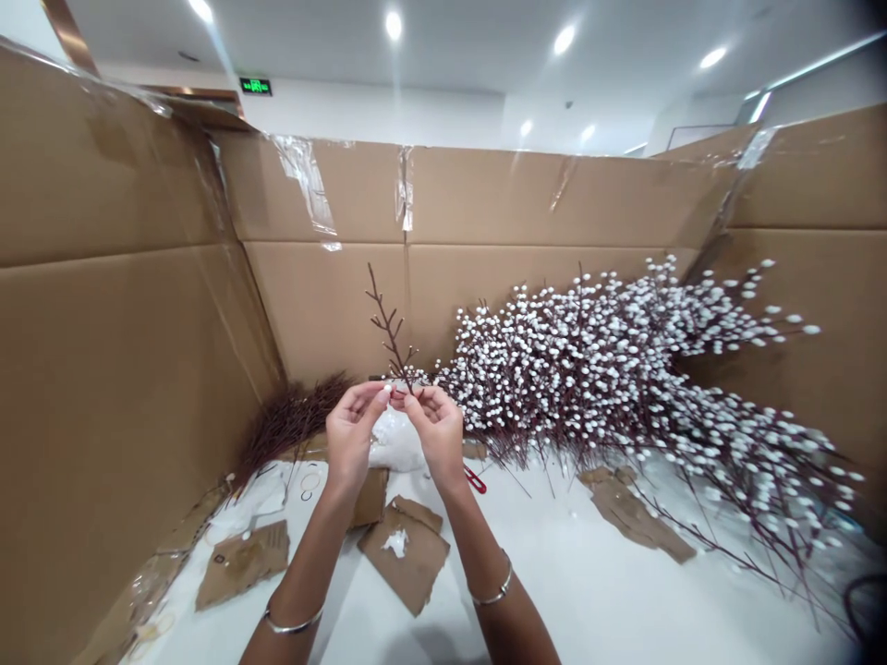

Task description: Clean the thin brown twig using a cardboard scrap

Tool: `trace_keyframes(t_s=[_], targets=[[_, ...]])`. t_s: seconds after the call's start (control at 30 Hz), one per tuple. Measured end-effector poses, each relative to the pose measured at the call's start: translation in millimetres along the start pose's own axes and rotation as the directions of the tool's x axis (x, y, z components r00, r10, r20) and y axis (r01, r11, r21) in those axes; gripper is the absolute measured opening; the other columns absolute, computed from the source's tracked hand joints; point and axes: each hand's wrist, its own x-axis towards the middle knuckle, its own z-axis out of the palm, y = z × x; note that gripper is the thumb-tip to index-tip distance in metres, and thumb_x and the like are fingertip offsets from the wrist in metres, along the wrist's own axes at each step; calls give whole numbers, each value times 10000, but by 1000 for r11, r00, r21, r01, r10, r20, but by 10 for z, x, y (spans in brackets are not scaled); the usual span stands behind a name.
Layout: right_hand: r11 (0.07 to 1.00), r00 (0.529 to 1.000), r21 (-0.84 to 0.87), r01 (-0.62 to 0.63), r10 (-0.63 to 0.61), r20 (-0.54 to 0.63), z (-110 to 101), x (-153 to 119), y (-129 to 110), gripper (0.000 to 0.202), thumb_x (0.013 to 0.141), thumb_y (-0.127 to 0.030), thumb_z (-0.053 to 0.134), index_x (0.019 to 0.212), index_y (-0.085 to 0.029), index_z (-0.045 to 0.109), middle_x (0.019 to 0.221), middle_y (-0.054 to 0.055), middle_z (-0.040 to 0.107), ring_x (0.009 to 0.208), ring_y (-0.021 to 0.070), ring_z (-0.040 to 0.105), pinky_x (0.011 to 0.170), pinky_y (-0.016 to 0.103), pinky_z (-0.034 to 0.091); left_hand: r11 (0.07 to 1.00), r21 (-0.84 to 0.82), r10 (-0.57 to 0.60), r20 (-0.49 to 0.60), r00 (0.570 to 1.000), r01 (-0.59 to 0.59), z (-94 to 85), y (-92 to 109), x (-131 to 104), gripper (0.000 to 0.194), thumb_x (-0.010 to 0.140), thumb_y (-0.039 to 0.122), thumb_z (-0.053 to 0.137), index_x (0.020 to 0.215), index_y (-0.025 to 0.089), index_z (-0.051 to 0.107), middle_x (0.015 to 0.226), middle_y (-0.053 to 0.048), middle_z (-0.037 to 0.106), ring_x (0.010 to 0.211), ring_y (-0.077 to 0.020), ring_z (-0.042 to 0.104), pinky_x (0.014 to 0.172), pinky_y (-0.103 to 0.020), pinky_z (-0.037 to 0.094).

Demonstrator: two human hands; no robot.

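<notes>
While both hands meet above the white table (pixel 589 573), a bare dark-brown branching twig (pixel 389 334) stands between them.
The right hand (pixel 438 431) pinches its base with closed fingers; the left hand (pixel 351 434) touches alongside, fingertips closed on a small white bud (pixel 385 392). The twig's long axis runs upright, tip leaning slightly left, towards the table's far edge.
</notes>
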Motion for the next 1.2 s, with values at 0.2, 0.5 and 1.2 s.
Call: trace_keyframes(t_s=[0.2, 0.5, 1.2], targets=[[999, 1000, -20, 28, -28, -2, 2, -1, 38, 221, 754, -353, 754, 785, -196, 602, 858, 27, 722, 852, 170, 711, 896, 344, 579, 999, 34, 4, 0, 1000, -4, -22, 20, 12, 233, 745, 295, 794, 928, 172, 720, 945, -63, 769, 903, -175, 713, 842, -282, 547], [999, 999, -25, 37, -37, 13, -14, -3, 72, 205, 768, -342, 746, 799, -199, 601, 879, 24, 724, 823, 166, 722, 897, 346, 580, 999, 36, 17, 12, 1000, -17, -17, 38, 12, 222, 727, 284, 805, 904, 167, 741, 946, -72, 777, 903, -189, 722, 865, -321, 552], [995, 998, -78, 64, -63, 6, -32, 4, 55, 176, 753, -297, 739, 800, -200, 600, 862, 18, 705, 827, 162, 725, 831, 300, 575, 957, 186, 227, -3, 974, -223, 1, 60, -26, 117, 753, 237, 775, 854, 178, 773, 893, -57, 779, 879, -194, 721, 880, -344, 550]])
